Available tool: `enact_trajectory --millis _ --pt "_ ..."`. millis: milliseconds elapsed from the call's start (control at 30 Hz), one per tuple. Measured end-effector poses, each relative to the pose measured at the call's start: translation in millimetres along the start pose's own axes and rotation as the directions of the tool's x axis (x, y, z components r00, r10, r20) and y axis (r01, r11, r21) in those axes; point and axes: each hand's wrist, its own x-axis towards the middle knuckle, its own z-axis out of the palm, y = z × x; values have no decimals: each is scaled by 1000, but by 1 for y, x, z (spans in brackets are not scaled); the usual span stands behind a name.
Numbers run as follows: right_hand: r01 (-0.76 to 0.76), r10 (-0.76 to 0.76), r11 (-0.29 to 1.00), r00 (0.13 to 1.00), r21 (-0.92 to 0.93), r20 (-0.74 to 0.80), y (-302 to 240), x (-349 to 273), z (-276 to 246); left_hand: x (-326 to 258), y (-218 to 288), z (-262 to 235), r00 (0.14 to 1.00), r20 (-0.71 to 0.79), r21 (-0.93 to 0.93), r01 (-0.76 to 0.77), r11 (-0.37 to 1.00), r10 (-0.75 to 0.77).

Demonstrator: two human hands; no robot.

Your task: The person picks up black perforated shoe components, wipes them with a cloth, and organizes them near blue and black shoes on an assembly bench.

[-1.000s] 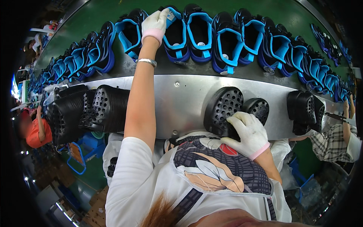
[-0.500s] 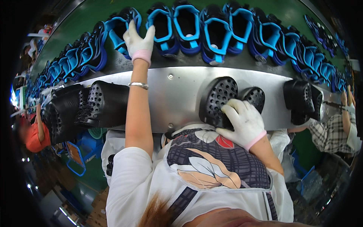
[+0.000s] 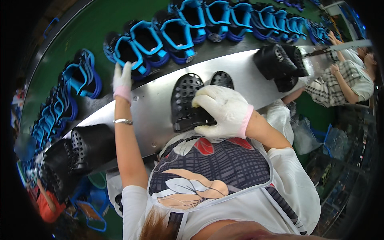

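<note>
My left hand, in a white glove with a pink cuff, reaches forward, its visible fingers stretched out. Its fingertips are at the heel edge of a black sneaker with bright blue lining and a blue sole; whether they touch it I cannot tell. My gloved right hand is closed around the side of a black perforated clog on the metal ledge. Beyond that hand another black perforated clog shows in part, its lower end hidden.
A curved row of similar sneakers stands on the green surface past the metal ledge. More black clogs sit at the left and right of the ledge. People are on both sides.
The view has turned and shifted. My left hand has drawn back from between two sneakers to a heel edge. My right hand stays on the clog, its fingers now further around the side.
</note>
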Motion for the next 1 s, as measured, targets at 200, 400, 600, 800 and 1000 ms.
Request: enact_trajectory --millis 200,400,600,800,1000 --pt "167 -175 985 961 -54 -215 -18 33 -23 -28 15 -25 896 -116 313 -377 871 430" --pt "377 -361 925 911 47 -200 -31 76 2 -121 75 -27 714 669 -721 558 411 205" --pt "-168 116 975 943 145 312 -33 107 2 -111 64 -34 846 442 -850 289 441 297" --pt "-196 133 948 959 250 249 -29 115 46 -96 23 -32 980 18 -830 -95 550 196" --pt "-166 158 985 973 34 168 -38 129 51 -96 47 -40 978 -68 -649 -194 735 198"
